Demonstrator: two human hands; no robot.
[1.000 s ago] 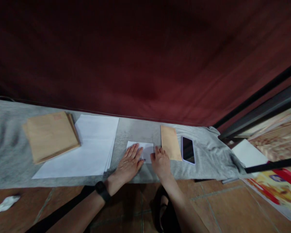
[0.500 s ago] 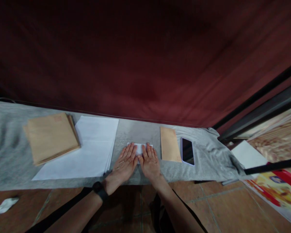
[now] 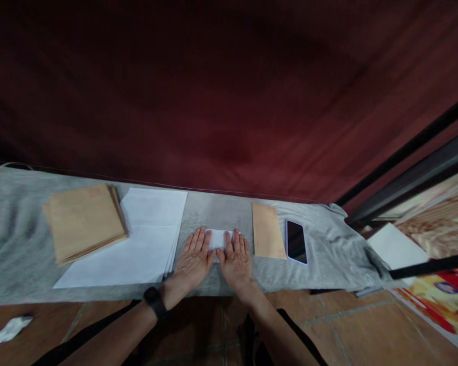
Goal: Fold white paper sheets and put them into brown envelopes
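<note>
A small folded sheet of white paper lies on the grey cloth, partly covered by both hands. My left hand rests flat on its left part, fingers stretched out and pointing away from me. Flat on the right part lies my right hand, its fingers also extended. The two thumbs come close together over the paper's near edge. Just right of my right hand is a brown envelope. To the left of my left hand lies a stack of larger white sheets.
A pile of brown envelopes overlaps the white sheets' left side. A phone lies right of the single envelope. The grey cloth ends at a dark red curtain behind. Black metal bars stand at the right.
My hands have slid slightly apart towards the paper's sides, showing more of its middle. The whole view has shifted a little, with things appearing lower.
</note>
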